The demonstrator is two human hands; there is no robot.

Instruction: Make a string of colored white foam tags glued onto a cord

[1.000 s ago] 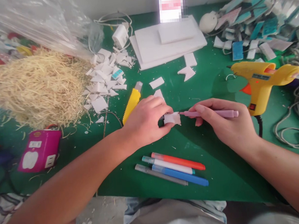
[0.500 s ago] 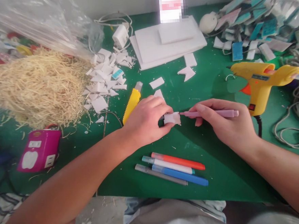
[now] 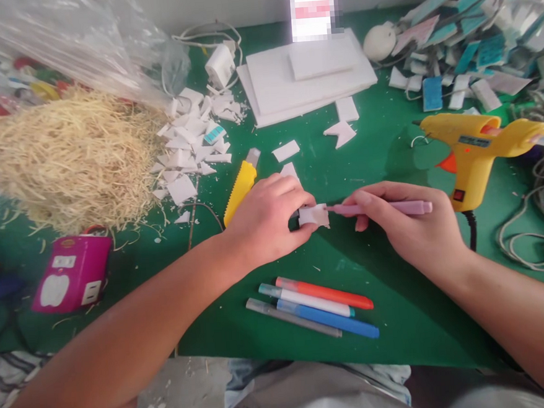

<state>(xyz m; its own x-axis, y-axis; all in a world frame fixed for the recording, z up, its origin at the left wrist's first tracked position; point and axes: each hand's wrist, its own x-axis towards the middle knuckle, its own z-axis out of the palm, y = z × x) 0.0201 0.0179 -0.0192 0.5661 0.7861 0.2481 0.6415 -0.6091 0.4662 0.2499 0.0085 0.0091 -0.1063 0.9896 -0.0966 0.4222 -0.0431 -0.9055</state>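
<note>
My left hand (image 3: 266, 220) pinches a small white foam piece (image 3: 314, 216) just above the green table (image 3: 390, 295). My right hand (image 3: 406, 225) grips a pale pink marker (image 3: 384, 207) lying level, with its tip against the right edge of the foam piece. Both hands are closed on what they hold. Just behind my left hand lies a yellow utility knife (image 3: 240, 184). Several markers (image 3: 314, 307), orange, white, blue and grey, lie side by side on the table in front of my hands.
A yellow glue gun (image 3: 475, 149) stands at the right with its cord and grey cables (image 3: 541, 222). White foam sheets (image 3: 303, 77) lie at the back, foam scraps (image 3: 193, 144) and a straw pile (image 3: 59, 160) at the left, a magenta box (image 3: 72, 274) near the left edge.
</note>
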